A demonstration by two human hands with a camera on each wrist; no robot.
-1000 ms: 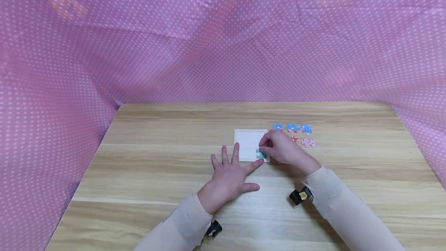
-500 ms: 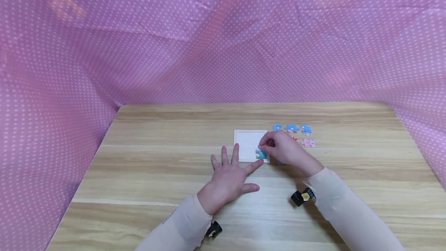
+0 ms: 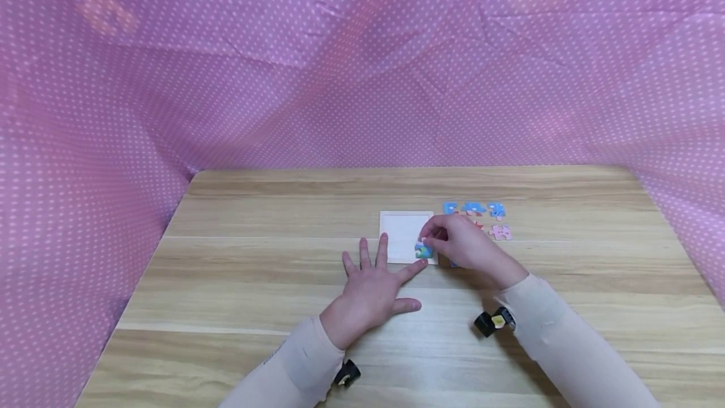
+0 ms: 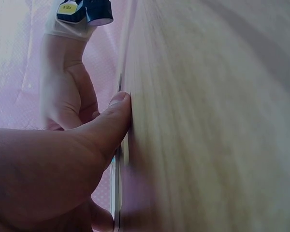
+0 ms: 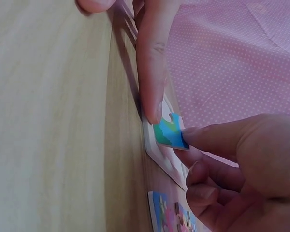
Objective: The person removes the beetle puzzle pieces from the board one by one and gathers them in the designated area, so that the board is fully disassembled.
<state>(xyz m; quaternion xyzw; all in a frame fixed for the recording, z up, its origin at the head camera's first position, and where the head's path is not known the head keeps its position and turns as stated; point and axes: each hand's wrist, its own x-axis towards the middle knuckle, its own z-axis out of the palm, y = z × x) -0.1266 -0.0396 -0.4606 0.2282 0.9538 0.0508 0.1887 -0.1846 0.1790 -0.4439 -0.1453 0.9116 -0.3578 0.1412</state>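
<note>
My right hand (image 3: 467, 244) pinches a blue and green jigsaw puzzle piece (image 5: 170, 134) between thumb and fingers. The piece is tilted over the near right corner of a white square puzzle tray (image 3: 401, 228), overlapping its rim in the right wrist view. My left hand (image 3: 370, 294) lies palm down with its fingers spread on the table. One of its fingertips rests at the tray's front edge by the piece, and another reaches the left rim. In the left wrist view, the left hand (image 4: 63, 164) hides most of the tray.
Right of the tray lie several loose puzzle pieces, among them blue ones (image 3: 473, 208) and a pink one (image 3: 501, 232); my right hand partly covers others. The wooden table (image 3: 255, 257) is bordered by a pink dotted cloth (image 3: 311, 80) at the back and sides.
The puzzle piece has tilted and turned slightly in my right fingers, staying over the same tray corner. My left hand has kept its place.
</note>
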